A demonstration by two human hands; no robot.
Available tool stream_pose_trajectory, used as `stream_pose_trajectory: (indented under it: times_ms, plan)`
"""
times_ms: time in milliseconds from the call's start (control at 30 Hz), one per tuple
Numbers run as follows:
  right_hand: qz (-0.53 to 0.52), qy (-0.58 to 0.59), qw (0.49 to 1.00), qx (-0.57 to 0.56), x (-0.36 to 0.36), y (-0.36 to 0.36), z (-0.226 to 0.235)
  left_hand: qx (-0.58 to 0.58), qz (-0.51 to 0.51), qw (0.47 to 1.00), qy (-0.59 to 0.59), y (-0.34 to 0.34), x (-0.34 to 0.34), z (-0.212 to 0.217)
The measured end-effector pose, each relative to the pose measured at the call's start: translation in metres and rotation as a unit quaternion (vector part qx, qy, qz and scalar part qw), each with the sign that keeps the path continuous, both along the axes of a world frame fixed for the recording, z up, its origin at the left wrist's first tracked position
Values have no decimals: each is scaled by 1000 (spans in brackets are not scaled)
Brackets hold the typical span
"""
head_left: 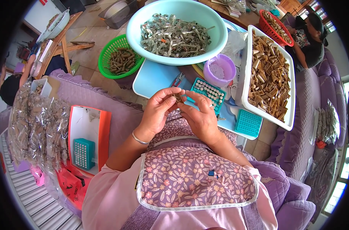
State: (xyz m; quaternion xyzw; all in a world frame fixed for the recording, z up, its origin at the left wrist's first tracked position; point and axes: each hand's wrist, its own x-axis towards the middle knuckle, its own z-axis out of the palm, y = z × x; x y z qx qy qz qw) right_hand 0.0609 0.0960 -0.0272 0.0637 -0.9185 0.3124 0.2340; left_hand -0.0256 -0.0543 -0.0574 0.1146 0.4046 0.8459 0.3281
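Just above my lap, both hands meet at a small brown piece point(178, 98) pinched between the fingertips. My left hand point(156, 111) grips it with thumb and fingers from the left. My right hand point(203, 119) closes on it from the right; fingers partly hide its shape. Beyond the right hand, a teal rack point(222, 98) carries rows of small round pale-topped pieces on the blue table point(153, 79). Red-handled cutters point(178, 79) lie just past the fingertips. To the right sits a second teal rack point(248, 123) with rows of holes.
Ahead stand a light-blue basin point(176, 60) of clear wrapped scraps, a green basket point(104, 63) and a purple bucket point(222, 79). At right, a white tray point(244, 84) holds many brown pieces, near a red basket point(267, 30) and another person point(311, 44). An orange-edged box point(104, 134) lies left.
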Motion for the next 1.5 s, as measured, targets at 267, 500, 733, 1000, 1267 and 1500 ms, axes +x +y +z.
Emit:
stream_pose_trajectory:
  times_ms: [267,500,733,1000,1267,1500]
  plan:
    - [33,103,990,86,4,10,-15,-42,-18,999,-4,7,12,9]
    - [80,13,993,-84,1,19,-19,-51,-25,998,-35,12,14,-17]
    - [-187,-21,982,20,-5,66,-43,-68,-68,985,-145,21,7,-38]
    - [-171,-113,969,140,-20,72,-51,-56,-113,974,-190,28,5,-49]
    - [-158,-144,960,182,-23,73,-48,-61,-111,974,-188,32,3,-49]
    - [-136,-145,973,119,-18,70,-48,-56,-111,974,-189,33,4,-55]
